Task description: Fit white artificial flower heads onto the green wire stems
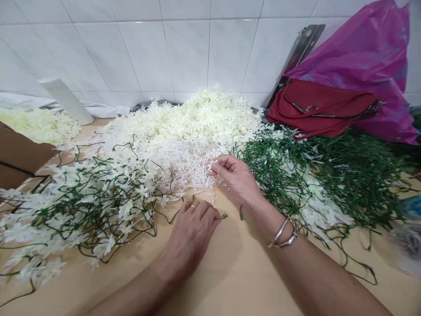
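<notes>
My right hand [238, 177] pinches a small white artificial flower piece [213, 165] between thumb and fingertips, over a pile of thin white stamens [189, 162]. Lower and to the left, my left hand [195, 230] is closed with a green plastic stem [224, 216] in it; one stem tip pokes out past the thumb and the rest is mostly hidden by the fingers. White flowers on green stems [108, 197] lie heaped to the left of my left hand. Beyond both hands rises a mound of loose cream-white petals [210, 112].
Tangled green stems [355, 171] spread over the right side of the table [226, 281]. Behind them lie a red bag [325, 105] and a purple plastic bag [368, 57] against the tiled wall. A cardboard box [23, 156] and a white roll [67, 101] stand at left.
</notes>
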The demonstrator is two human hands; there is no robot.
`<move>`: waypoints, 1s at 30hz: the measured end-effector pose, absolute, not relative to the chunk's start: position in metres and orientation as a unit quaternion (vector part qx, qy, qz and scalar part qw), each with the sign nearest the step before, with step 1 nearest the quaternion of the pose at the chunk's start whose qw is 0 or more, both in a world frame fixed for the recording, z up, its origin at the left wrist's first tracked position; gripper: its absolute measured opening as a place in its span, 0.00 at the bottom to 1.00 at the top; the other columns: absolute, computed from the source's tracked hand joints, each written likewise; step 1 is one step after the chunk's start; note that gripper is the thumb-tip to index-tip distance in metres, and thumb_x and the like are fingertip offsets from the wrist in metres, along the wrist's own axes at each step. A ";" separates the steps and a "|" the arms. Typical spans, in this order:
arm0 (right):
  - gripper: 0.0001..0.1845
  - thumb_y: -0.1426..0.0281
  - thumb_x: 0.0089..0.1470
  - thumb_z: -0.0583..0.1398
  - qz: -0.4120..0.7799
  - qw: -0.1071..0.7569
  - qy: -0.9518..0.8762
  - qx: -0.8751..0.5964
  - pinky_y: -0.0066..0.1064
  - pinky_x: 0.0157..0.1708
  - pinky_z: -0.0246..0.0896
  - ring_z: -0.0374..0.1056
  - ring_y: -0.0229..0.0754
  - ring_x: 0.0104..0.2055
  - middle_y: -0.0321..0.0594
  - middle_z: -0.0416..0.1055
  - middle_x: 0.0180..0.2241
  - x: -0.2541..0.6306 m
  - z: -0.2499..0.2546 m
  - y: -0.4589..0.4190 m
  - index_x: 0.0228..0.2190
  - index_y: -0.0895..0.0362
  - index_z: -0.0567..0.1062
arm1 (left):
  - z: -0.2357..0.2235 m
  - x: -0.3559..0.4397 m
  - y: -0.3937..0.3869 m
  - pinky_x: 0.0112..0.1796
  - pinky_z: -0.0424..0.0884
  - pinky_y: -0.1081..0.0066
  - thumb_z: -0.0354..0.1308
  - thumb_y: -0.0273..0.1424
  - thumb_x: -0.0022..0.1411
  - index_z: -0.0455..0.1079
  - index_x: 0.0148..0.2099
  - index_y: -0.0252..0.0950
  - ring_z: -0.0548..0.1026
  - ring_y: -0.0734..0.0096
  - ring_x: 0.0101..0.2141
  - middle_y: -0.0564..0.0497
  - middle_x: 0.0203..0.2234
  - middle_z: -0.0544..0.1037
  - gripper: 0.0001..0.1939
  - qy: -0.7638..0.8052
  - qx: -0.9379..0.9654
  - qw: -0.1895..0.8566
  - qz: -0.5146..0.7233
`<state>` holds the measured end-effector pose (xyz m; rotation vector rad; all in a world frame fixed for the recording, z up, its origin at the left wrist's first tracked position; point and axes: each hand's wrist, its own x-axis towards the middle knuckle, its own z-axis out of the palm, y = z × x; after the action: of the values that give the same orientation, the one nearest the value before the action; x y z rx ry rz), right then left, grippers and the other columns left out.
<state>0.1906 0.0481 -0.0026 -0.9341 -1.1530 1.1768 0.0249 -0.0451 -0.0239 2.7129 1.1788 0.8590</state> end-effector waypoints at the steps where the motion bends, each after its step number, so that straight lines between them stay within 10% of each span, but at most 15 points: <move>1: 0.14 0.61 0.46 0.73 0.505 0.586 -0.491 -0.401 0.31 0.37 0.66 0.72 0.36 0.30 0.33 0.75 0.28 0.191 -0.003 0.049 0.30 0.55 0.78 | -0.022 0.024 -0.045 0.43 0.65 0.62 0.49 0.24 0.76 0.68 0.40 0.37 0.77 0.64 0.37 0.52 0.35 0.79 0.10 0.375 0.875 0.065 0.301; 11: 0.19 0.59 0.40 0.78 0.590 0.557 -0.469 -0.349 0.30 0.39 0.64 0.70 0.35 0.31 0.32 0.76 0.28 0.189 0.006 0.042 0.28 0.55 0.80 | -0.001 0.009 -0.032 0.40 0.69 0.70 0.52 0.38 0.76 0.65 0.48 0.38 0.70 0.73 0.31 0.56 0.28 0.69 0.08 0.399 0.505 0.557 0.525; 30: 0.16 0.61 0.46 0.77 0.692 0.389 -0.518 -0.319 0.30 0.39 0.61 0.70 0.35 0.29 0.33 0.77 0.24 0.182 0.013 0.027 0.28 0.56 0.80 | 0.003 0.000 -0.025 0.32 0.60 0.73 0.60 0.40 0.71 0.76 0.43 0.40 0.59 0.74 0.27 0.57 0.23 0.61 0.10 0.437 0.500 0.529 0.528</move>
<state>0.1820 0.0271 0.0127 -0.8102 -1.3161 1.7605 0.0003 -0.0252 0.0027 1.1941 1.0434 1.2611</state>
